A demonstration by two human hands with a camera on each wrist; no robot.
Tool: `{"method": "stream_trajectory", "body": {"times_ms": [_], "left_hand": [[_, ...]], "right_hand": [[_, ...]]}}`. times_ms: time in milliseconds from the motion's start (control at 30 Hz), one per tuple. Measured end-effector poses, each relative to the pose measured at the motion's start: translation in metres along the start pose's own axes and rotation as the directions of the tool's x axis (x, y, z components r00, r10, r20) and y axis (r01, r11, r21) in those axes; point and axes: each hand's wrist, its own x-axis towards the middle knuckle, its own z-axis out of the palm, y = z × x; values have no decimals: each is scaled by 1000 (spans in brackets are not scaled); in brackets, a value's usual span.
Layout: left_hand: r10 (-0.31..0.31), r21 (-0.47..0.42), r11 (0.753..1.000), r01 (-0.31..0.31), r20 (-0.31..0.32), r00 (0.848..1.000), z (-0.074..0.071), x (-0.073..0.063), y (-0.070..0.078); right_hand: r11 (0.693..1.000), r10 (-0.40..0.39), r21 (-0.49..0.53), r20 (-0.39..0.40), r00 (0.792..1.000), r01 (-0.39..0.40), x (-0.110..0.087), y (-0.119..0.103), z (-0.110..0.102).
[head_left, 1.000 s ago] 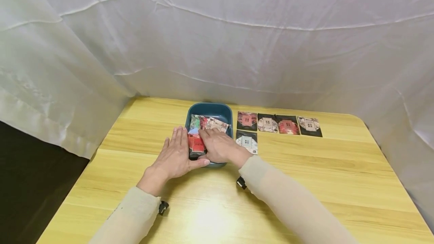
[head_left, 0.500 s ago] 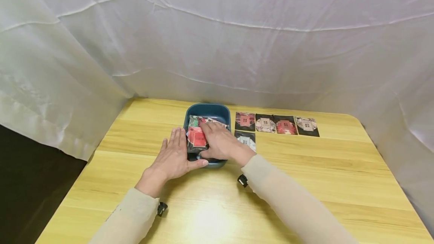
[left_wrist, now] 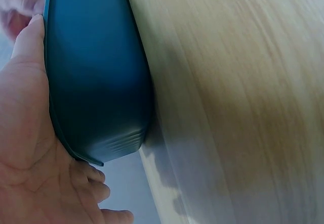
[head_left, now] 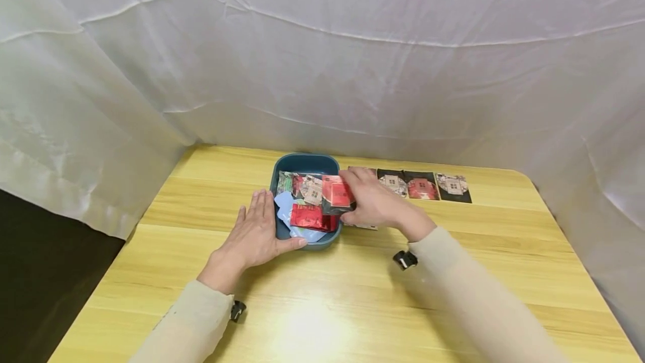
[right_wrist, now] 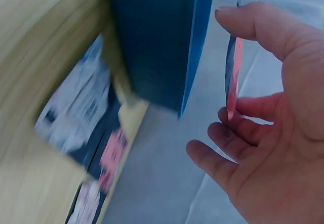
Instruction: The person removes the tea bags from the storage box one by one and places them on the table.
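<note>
- Lifted rightward since half a second ago, the square red-and-black glossy packet [head_left: 335, 194] is now above the right rim of the rounded blue-green plastic bin [head_left: 308, 161], and the right hand [head_left: 375, 201] has travelled with it.
- That hand pinches the packet between thumb and fingers along its right side, which leaves most of the printed face uncovered, tipped upward; the right wrist view shows it edge-on, apart from the bin wall.
- Fingers straight and together, the left hand [head_left: 250, 234] lies flat along the bin's left side with its thumb reaching over the near rim; it grips nothing, and probably braces the bin against sliding on the yellow wood-grain desk [head_left: 504, 279].
- With that packet out of the way, a shiny red flat packet [head_left: 306, 216], pale blue pieces [head_left: 284, 204] and a beige-labelled packet [head_left: 312, 189] show, overlapping loosely as if unsorted.
- Right of the bin, a pale round-patterned packet [head_left: 391, 182], a red-patterned packet [head_left: 422, 186] and a cream-and-black packet [head_left: 453, 186] lie face up in a far row, likely spaced so each label stays readable.
- Other packets beneath the right hand are partly hidden.
</note>
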Motion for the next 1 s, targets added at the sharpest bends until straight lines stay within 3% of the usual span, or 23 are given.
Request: {"method": "stream_trajectory", "body": {"times_ms": [200, 500, 1000], "left_hand": [[-5, -2, 1000, 5, -2, 1000, 1, 0, -2], [-11, -12, 1000, 11, -1, 1000, 1, 1, -4], [-18, -30, 999, 19, 14, 1000, 0, 1, -4]], "right_hand": [[999, 51, -1, 21, 998, -51, -24, 36, -6], [991, 99, -91, 43, 994, -95, -51, 90, 4], [983, 182, -26, 139, 973, -181, -52, 120, 15]]}}
